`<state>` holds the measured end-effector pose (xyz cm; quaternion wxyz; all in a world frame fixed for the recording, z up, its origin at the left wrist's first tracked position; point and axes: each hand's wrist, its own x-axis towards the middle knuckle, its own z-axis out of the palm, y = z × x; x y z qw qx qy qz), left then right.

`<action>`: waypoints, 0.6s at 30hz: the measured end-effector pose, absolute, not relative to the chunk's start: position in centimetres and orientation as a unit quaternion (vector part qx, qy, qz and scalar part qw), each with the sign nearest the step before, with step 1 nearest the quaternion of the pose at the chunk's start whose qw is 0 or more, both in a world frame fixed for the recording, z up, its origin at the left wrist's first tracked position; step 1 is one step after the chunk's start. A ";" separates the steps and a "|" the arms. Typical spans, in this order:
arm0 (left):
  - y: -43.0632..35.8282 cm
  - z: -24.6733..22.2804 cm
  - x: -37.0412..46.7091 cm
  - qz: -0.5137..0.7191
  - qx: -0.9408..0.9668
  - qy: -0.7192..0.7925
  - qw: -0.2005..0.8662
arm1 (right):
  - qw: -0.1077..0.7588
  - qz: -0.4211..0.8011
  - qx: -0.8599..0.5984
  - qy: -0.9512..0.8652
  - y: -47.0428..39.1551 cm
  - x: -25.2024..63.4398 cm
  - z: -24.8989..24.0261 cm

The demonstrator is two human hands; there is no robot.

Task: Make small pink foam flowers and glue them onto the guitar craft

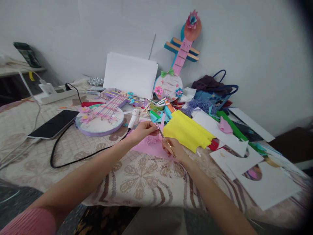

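Note:
My right hand (pixel 174 148) is closed around the handles of a pair of scissors (pixel 160 131), whose blades point up and away from me. Just left of the blades, my left hand (pixel 146 129) is pinched shut at the fingertips; whatever it holds is too small to make out. Both hands are above a pink sheet (pixel 144 147) of paper or felt lying on the table. A small heap of pink clippings (pixel 152 140) rests on that sheet. Behind the scissors a narrow pink strip (pixel 162 120) shows.
Left of my hands are a white glue gun (pixel 133 119) with a black cord, a round craft instrument (pixel 100 119) and a phone (pixel 55 124). To the right lie a yellow sheet (pixel 187 130) and cut white boards (pixel 269 184). A taller craft instrument (pixel 179 58) leans on the wall.

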<state>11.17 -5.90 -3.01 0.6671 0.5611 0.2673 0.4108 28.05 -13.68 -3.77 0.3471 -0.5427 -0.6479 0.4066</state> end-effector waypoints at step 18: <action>-5.9 -3.2 11.4 0.426 0.562 0.270 0.655 | 0.348 0.398 -0.553 -0.644 -13.6 28.1 -4.1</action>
